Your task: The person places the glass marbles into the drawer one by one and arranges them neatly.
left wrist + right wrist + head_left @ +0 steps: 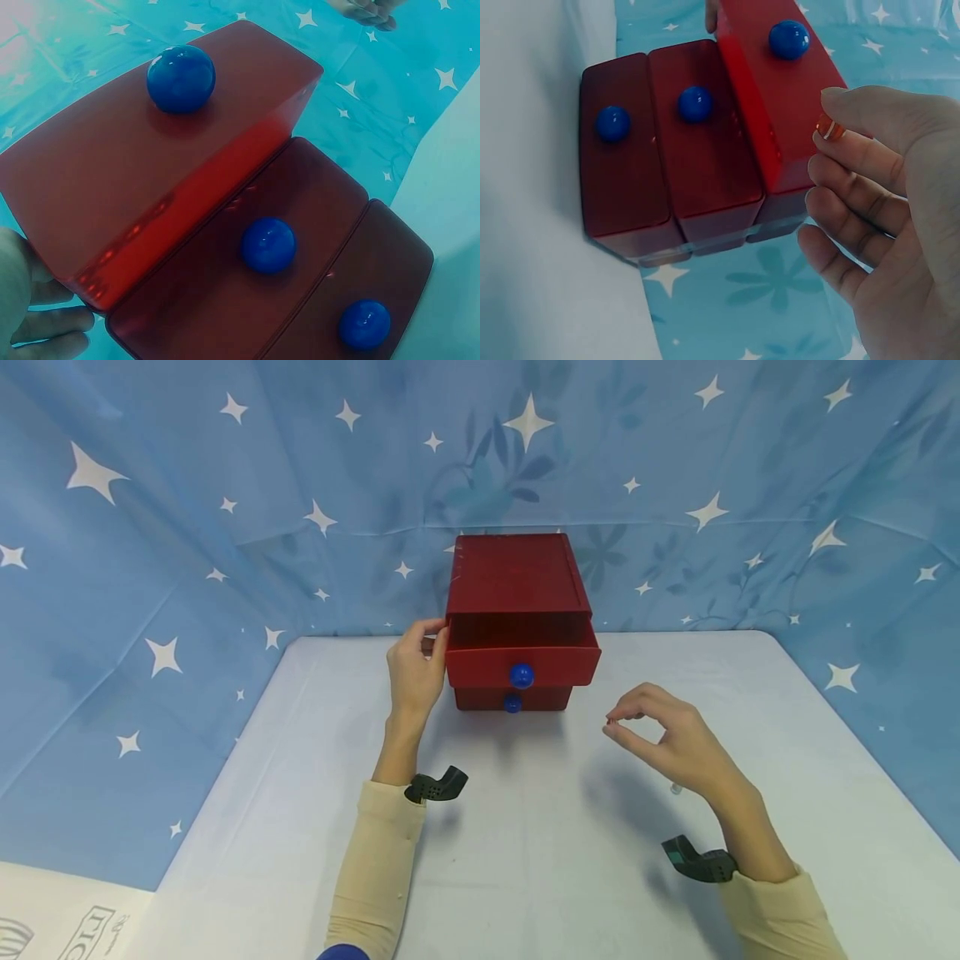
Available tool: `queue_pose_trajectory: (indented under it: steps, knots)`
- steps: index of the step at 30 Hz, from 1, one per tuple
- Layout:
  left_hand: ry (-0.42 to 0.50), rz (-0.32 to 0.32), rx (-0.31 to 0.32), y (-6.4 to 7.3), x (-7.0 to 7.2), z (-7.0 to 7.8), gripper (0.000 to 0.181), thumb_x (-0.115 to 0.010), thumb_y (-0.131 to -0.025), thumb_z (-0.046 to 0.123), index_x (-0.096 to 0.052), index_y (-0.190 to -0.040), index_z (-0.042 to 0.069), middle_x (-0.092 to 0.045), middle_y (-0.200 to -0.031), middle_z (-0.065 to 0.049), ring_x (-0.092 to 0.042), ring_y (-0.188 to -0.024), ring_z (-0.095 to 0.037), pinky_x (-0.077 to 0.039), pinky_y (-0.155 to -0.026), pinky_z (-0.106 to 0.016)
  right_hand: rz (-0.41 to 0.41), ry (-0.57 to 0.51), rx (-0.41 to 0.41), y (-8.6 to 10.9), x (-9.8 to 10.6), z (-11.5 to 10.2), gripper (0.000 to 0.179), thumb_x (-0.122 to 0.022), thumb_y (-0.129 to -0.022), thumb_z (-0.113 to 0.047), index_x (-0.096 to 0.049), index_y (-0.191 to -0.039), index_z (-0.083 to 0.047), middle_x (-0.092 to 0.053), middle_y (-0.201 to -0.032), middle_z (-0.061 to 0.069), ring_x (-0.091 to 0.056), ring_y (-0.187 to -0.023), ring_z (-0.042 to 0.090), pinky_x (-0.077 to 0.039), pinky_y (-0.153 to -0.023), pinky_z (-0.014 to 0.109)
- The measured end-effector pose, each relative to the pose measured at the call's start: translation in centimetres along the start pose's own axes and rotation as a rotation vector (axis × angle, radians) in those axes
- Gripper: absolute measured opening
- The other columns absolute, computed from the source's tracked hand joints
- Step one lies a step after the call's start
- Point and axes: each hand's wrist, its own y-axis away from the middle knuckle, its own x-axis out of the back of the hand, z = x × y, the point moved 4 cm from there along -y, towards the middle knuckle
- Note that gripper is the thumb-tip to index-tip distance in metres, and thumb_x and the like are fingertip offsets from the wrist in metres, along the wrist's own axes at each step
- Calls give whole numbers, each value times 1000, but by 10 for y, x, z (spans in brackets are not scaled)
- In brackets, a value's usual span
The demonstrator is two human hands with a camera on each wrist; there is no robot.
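Note:
A red drawer cabinet (pixel 517 572) with blue round knobs stands at the back of the white table. Its top drawer (pixel 487 668) is pulled out, and the part of its inside that shows looks bare. The left hand (pixel 417 670) touches the cabinet's left side by that drawer; in the left wrist view its fingers (pixel 52 324) lie loosely beside the drawer's edge. To the right, in front of the cabinet, the right hand (pixel 671 739) is raised above the table. Its thumb and index finger pinch a small shiny orange piece (pixel 829 127) with a pale stripe, its kind unclear.
On the white table (pixel 495 893), a tiny pale object (pixel 677 788) lies near the right wrist. A blue curtain (pixel 300 468) with white stars hangs behind and beside the table. Printed cream material (pixel 67 914) shows at lower left.

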Motion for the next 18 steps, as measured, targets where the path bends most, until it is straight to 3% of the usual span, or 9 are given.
queue_pose_trajectory:
  steps: [18]
  knots:
    - [0, 13, -1, -1, 0, -1, 20, -62, -99, 12, -70, -108, -3, -74, -102, -19, -73, -76, -29, -62, -74, -39, 118, -35, 51, -16, 2, -10, 27, -83, -74, 2, -73, -94, -14, -68, -95, -4, -59, -91, 5, -46, -83, 10]
